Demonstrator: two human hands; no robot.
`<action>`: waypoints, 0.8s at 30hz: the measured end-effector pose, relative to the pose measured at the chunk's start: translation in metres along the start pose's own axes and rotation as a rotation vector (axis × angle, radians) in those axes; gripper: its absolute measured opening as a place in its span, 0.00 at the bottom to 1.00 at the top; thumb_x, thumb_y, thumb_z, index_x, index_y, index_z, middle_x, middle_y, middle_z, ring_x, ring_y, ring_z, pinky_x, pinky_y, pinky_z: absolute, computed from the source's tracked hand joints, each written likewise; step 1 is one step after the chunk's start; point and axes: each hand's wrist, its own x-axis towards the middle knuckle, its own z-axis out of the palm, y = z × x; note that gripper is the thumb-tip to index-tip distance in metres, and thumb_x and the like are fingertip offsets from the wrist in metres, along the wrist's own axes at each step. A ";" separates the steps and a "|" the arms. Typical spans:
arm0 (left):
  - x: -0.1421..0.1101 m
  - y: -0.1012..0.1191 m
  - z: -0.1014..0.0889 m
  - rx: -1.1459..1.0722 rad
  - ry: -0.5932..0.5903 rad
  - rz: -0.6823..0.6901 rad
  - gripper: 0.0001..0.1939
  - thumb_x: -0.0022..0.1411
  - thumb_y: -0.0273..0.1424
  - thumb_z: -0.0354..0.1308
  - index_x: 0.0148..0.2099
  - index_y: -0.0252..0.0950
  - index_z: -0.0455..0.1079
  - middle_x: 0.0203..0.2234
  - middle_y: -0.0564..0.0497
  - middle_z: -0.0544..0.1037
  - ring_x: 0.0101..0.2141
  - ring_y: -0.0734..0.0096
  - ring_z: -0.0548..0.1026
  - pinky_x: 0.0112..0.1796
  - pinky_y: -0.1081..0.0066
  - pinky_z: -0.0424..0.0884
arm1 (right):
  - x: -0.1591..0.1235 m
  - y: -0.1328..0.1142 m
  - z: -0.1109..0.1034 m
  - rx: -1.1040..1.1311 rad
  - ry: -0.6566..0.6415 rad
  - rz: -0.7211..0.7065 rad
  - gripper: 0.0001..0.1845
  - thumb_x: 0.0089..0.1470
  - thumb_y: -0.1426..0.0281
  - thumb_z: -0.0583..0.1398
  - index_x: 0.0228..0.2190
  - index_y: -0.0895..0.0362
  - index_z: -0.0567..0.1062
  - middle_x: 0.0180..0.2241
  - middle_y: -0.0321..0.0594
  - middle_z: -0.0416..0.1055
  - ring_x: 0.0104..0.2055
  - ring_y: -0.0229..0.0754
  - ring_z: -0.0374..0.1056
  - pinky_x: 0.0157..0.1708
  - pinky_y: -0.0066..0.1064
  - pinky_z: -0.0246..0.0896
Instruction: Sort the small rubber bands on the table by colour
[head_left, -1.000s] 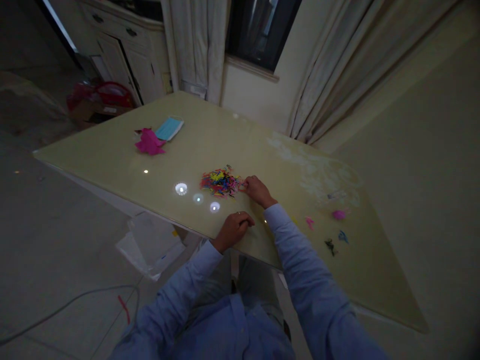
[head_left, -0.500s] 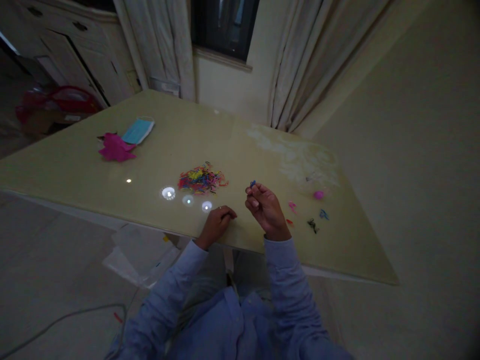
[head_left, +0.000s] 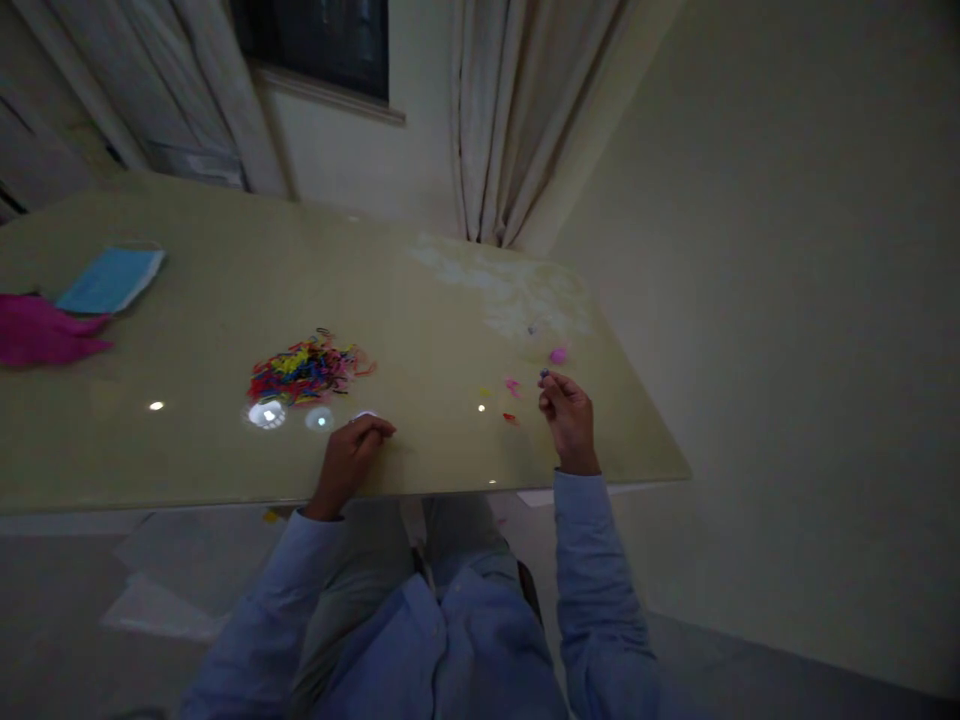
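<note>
- The multicoloured pile (head_left: 306,372) lies loosely spread on the counter (head_left: 420,300).
- Well right of the pile, the right grip (head_left: 568,415) pinches a small bluish bunch (head_left: 544,374).
- Just right of the pile, nearer the body, the left grip (head_left: 351,455) rests, fingers curled; whether around anything, I cannot tell.
- Pink strands (head_left: 512,387) and a red bit (head_left: 510,418) lie right of the pile.
- Left of it: a blue mask (head_left: 112,281).

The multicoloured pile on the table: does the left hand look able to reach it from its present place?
Probably yes: the left hand is close to the multicoloured pile, and only light reflections show on the table between them.
</note>
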 end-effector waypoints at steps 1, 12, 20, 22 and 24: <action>0.000 0.000 0.000 0.013 0.003 -0.006 0.14 0.54 0.35 0.48 0.29 0.37 0.74 0.26 0.51 0.77 0.30 0.68 0.74 0.34 0.70 0.70 | 0.011 0.003 -0.022 -0.073 0.083 -0.035 0.19 0.40 0.59 0.70 0.31 0.58 0.76 0.28 0.34 0.71 0.21 0.28 0.59 0.19 0.22 0.53; 0.000 -0.005 -0.001 0.067 0.021 -0.045 0.13 0.54 0.36 0.48 0.31 0.38 0.74 0.26 0.52 0.78 0.30 0.68 0.74 0.35 0.70 0.72 | 0.066 0.031 -0.121 -1.082 0.119 -0.270 0.20 0.53 0.57 0.56 0.30 0.60 0.80 0.35 0.52 0.78 0.37 0.47 0.70 0.43 0.40 0.62; 0.000 -0.002 0.001 0.045 0.031 -0.023 0.13 0.54 0.33 0.48 0.31 0.37 0.74 0.26 0.51 0.77 0.30 0.68 0.74 0.35 0.70 0.71 | 0.058 0.034 -0.119 -1.196 0.222 -0.320 0.29 0.57 0.54 0.51 0.38 0.65 0.81 0.37 0.58 0.76 0.37 0.50 0.68 0.43 0.42 0.60; 0.000 -0.001 0.001 0.026 0.031 -0.002 0.13 0.54 0.32 0.48 0.30 0.36 0.74 0.26 0.51 0.77 0.30 0.69 0.74 0.35 0.70 0.70 | 0.051 0.032 -0.115 -1.175 0.271 -0.352 0.31 0.56 0.54 0.51 0.38 0.67 0.81 0.36 0.59 0.76 0.38 0.51 0.68 0.43 0.44 0.60; 0.000 0.000 0.002 0.011 0.032 0.007 0.13 0.54 0.30 0.48 0.30 0.36 0.74 0.25 0.51 0.77 0.29 0.70 0.73 0.34 0.71 0.69 | 0.040 0.031 -0.104 -1.124 0.293 -0.381 0.31 0.56 0.53 0.51 0.38 0.66 0.81 0.35 0.58 0.76 0.38 0.52 0.68 0.43 0.44 0.61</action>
